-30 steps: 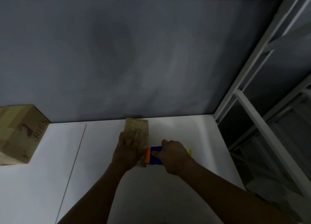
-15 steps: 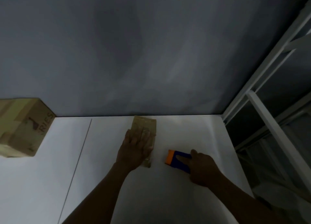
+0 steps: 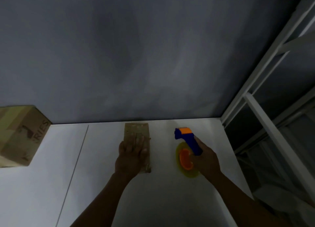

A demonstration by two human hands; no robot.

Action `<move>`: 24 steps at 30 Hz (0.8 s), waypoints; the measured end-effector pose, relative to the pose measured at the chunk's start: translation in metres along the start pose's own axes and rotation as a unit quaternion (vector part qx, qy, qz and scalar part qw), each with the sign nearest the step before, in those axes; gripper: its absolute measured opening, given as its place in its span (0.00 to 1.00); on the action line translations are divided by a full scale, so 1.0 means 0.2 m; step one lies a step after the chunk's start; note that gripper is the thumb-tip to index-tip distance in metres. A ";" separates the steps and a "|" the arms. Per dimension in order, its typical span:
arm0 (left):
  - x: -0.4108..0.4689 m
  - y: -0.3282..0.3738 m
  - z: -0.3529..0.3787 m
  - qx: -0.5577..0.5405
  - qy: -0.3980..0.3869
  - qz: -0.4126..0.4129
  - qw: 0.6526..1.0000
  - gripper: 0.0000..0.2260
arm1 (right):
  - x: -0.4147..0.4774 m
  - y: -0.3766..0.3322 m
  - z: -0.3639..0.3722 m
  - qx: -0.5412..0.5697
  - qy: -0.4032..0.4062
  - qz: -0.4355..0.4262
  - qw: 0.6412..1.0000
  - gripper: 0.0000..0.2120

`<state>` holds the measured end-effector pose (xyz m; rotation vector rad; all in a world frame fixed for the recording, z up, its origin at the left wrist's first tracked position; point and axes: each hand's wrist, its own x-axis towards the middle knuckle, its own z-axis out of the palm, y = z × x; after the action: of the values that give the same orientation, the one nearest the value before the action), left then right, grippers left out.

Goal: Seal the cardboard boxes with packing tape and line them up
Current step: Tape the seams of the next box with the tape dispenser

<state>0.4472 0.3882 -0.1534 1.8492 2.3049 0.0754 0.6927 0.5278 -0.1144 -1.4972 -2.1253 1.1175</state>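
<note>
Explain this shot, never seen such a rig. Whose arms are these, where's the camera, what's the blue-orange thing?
No robot here: a person works bare-handed, and the one camera sits on their head, looking forward and down. The left hand lies flat on a small box on the white table. The right hand grips a tape dispenser, blue with orange parts, right of that box and not touching it. A bigger box stands far left by the grey wall. A white rack is on the right.

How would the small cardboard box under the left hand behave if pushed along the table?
The small box looks low and flat, so it would probably slide, not tip. The white table seems smooth, so it may slip easily unless the left hand, lying flat on it, presses down. Small cardboard, so likely light.
</note>
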 end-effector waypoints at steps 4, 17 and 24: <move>-0.01 0.00 0.03 -0.085 -0.027 -0.049 0.995 0.18 | 0.03 0.05 0.10 -0.126 0.004 0.056 0.990 0.24; -0.11 -0.03 -0.03 -0.194 0.024 -0.081 0.977 0.35 | 0.10 -0.02 0.09 -0.300 -0.110 0.049 0.946 0.31; -0.14 -0.05 -0.02 -0.213 0.013 -0.080 0.974 0.39 | -0.03 -0.20 0.24 -0.084 -0.050 -0.110 0.989 0.12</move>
<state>0.4428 0.3591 -0.1472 1.4539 2.2235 0.5282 0.6388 0.4972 -0.1154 -1.2559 -2.4380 0.9739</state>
